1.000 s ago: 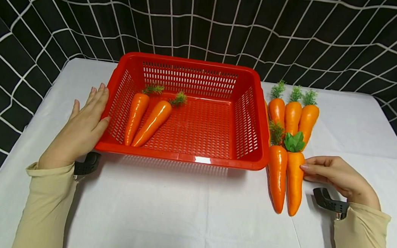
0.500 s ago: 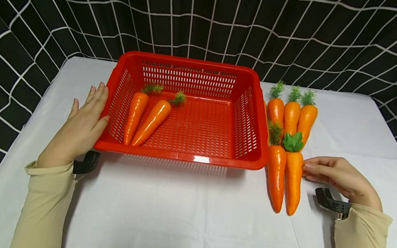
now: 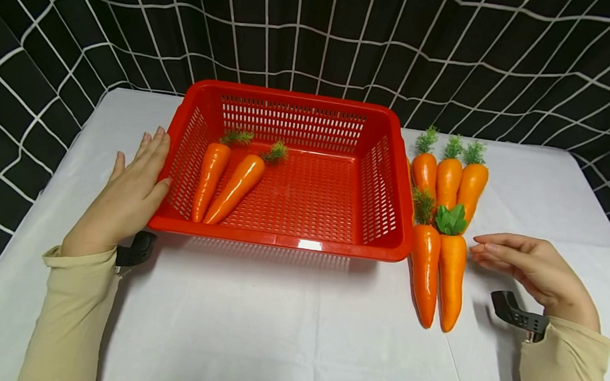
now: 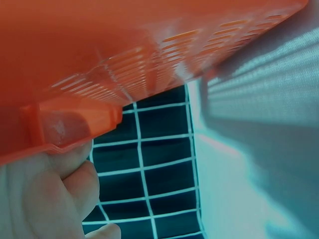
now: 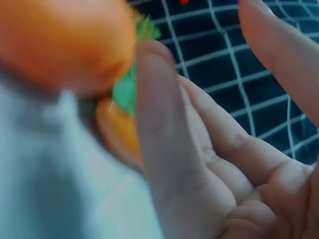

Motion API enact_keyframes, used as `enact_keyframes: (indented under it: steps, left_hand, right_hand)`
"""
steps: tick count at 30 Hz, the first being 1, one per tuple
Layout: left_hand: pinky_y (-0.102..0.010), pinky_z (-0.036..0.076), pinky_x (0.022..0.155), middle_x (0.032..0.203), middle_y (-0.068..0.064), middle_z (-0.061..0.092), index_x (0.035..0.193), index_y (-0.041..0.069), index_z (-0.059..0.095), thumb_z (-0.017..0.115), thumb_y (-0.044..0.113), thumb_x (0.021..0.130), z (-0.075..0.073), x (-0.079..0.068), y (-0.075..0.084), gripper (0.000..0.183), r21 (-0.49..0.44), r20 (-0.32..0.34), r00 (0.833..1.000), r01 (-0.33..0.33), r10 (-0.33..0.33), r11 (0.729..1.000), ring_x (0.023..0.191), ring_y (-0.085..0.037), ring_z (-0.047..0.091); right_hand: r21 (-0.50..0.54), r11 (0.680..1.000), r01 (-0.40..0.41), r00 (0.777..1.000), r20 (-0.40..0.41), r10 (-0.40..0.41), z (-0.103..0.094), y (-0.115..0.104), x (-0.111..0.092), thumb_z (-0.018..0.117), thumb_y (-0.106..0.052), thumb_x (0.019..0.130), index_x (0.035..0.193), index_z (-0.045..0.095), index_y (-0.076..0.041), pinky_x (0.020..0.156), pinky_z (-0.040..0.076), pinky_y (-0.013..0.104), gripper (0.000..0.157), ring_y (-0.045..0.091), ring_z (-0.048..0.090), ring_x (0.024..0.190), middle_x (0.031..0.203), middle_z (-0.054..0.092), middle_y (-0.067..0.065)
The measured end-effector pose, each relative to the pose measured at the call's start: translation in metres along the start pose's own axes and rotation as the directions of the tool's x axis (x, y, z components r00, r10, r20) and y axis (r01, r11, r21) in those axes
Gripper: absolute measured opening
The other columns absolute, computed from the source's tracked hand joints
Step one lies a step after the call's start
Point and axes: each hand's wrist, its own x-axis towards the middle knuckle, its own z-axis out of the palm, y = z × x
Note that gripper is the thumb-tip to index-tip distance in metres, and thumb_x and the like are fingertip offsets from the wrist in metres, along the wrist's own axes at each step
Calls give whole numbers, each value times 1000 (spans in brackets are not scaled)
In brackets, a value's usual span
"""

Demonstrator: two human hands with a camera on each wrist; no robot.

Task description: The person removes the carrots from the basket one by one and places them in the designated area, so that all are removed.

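In the head view my left hand [image 3: 129, 194] lies with straight fingers against the left side of a red slotted plastic basket [image 3: 281, 240]. The left wrist view shows its fingers [image 4: 79, 186] under the basket's rim. Two carrots, one at the left [image 3: 211, 176] and one slanted [image 3: 237, 186], lie inside. My right hand [image 3: 546, 269] hovers just right of a leafy-topped carrot [image 3: 451, 281], apart from it, holding nothing. Its fingers are relaxed, with thumb and fingers spread in the right wrist view. Beside that carrot lies another carrot [image 3: 424, 273] with feathery greens.
Behind the two front carrots, several more carrots [image 3: 448, 179] lie in a row along the basket's right side. One is mostly hidden by the basket. A white cloth [image 3: 249, 327] covers the table, and a black gridded curtain [image 3: 304, 33] hangs behind.
My right hand has let go of the leafy-topped carrot's right edge and drawn back slightly to the right. My left hand and the basket stay in place.
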Motion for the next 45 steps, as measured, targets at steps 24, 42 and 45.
enact_keyframes:
  steps: [24,42,45]
  left_hand:
    - [-54,-9,109,157,-10,5,150,0,11,38,18,97,4,9,4,62,16,38,999,-7,7,1000,144,-24,-2]
    - [-54,-8,110,157,-10,5,150,0,11,38,18,97,2,7,0,62,15,24,1000,-10,9,1000,144,-23,-1]
    - [-54,-8,110,157,-10,5,150,0,12,38,18,97,1,6,-1,62,16,19,1000,-7,7,1000,144,-23,-1]
  right_hand:
    - [3,985,174,982,69,-174,85,-84,59,44,12,93,111,66,3,78,52,31,30,22,68,92,101,70,13]
    - [-216,968,129,989,95,-110,148,-123,116,63,-5,89,110,65,6,79,52,30,24,21,69,89,100,70,12]
    - [-251,960,127,990,97,-106,162,-131,128,66,-8,87,108,67,4,79,52,29,24,22,69,88,99,69,12]
